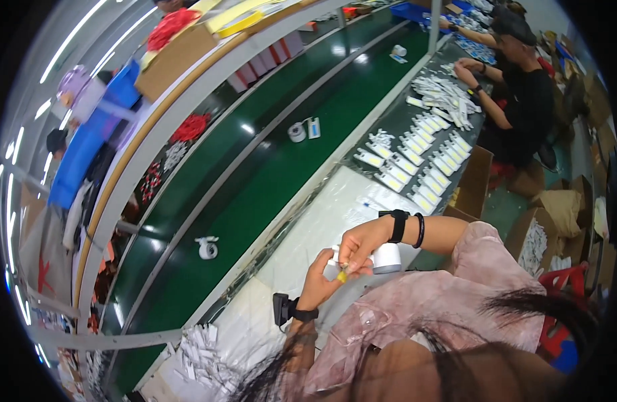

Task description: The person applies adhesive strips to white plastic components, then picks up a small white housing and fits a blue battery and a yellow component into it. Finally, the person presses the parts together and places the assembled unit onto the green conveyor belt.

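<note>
My left hand and my right hand meet over the near side of the worktable, both with fingers closed. Between them is a white plastic device with a cylindrical body that has a grey end, sticking out below my right wrist. My left fingers curl around a white part of it, largely covered by the hands. My right fingertips are pinched together just above a small yellow piece. What exactly they pinch is hidden.
White-covered worktable lies ahead. Rows of white parts with yellow patches and a white heap are farther right. A green conveyor carries several white devices. Loose white pieces lie near left. A co-worker sits far right.
</note>
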Available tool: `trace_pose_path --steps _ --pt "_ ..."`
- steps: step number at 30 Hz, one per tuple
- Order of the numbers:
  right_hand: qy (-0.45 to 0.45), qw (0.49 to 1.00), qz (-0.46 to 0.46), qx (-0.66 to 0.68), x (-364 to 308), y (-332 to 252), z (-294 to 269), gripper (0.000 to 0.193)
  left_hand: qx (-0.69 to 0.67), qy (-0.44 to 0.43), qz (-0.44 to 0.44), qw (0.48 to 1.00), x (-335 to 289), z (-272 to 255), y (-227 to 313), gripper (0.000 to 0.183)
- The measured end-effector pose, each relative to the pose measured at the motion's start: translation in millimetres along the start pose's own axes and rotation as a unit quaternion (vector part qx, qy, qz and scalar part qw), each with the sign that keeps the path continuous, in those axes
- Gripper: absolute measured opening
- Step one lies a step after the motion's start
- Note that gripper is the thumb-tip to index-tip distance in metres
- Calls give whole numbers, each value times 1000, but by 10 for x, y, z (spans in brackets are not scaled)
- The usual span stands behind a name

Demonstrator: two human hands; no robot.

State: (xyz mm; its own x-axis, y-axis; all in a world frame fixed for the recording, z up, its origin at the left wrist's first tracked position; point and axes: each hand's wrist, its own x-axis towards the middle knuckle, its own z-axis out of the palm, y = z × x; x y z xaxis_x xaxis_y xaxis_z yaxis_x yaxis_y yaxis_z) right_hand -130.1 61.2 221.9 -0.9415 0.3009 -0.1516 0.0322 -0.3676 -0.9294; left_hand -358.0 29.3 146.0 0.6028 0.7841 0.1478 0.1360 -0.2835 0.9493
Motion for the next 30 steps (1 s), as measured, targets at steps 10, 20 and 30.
trace_pose_path --steps 10,20,30 --pt "281 822 24 -494 -592 299 -170 27 356 -33 -96 929 351 328 693 46" --pt "440 710 -107 -540 -634 675 -184 17 75 -1 -200 977 471 466 399 25" --pt "544 647 -242 -476 -462 589 -69 20 -156 143 -186 960 564 521 389 23"
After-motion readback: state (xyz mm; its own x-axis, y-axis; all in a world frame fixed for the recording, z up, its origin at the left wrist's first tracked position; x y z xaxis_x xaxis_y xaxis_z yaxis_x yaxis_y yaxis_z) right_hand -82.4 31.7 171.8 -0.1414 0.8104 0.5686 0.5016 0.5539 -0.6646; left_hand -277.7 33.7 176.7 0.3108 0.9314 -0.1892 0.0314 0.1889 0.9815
